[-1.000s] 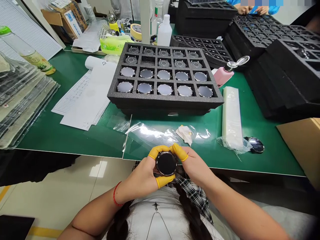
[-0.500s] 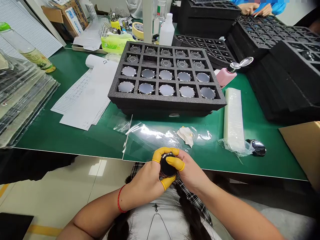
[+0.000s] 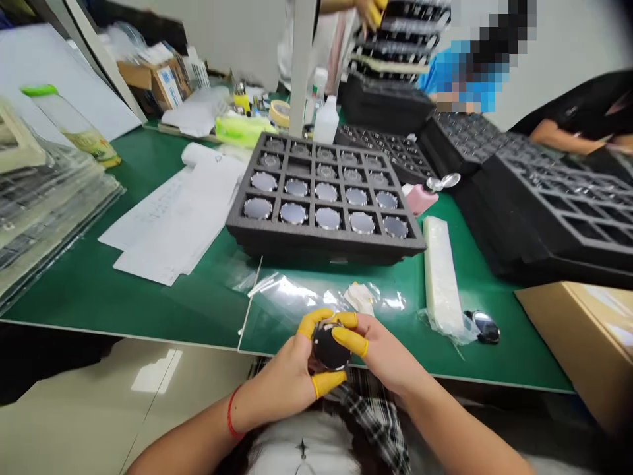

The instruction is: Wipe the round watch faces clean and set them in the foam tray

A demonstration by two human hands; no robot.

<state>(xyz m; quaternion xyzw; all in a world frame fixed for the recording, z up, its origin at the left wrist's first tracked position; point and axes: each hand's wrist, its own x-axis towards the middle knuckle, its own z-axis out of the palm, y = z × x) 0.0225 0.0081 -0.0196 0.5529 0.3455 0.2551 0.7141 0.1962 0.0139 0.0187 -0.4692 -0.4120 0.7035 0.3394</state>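
Observation:
A round black watch case [image 3: 330, 348] is held between both my hands just off the table's front edge, its dark flat face turned up. My left hand [image 3: 281, 379] grips its left side, with yellow finger cots on the fingertips above and below it. My right hand [image 3: 388, 349] has its cotted thumb laid over the upper right of the face. Beyond them stands a black foam tray [image 3: 321, 239]. Its two front rows hold watch cases with pale, shiny faces up; the back rows show dark, ringed faces. One slot in the second row from the back shows no watch.
Crumpled white tissue [image 3: 360, 298] lies on clear film ahead of my hands. To the right are a long white block [image 3: 442, 264], a shiny black oval object [image 3: 483, 327], a pink pump bottle [image 3: 420, 199] and a cardboard box [image 3: 573, 330]. Papers [image 3: 168, 231] lie left. Co-workers are behind.
The camera view has tilted up and turned right, bringing co-workers and a tray stack into sight. My hands still hold the watch case; more of its black face shows now.

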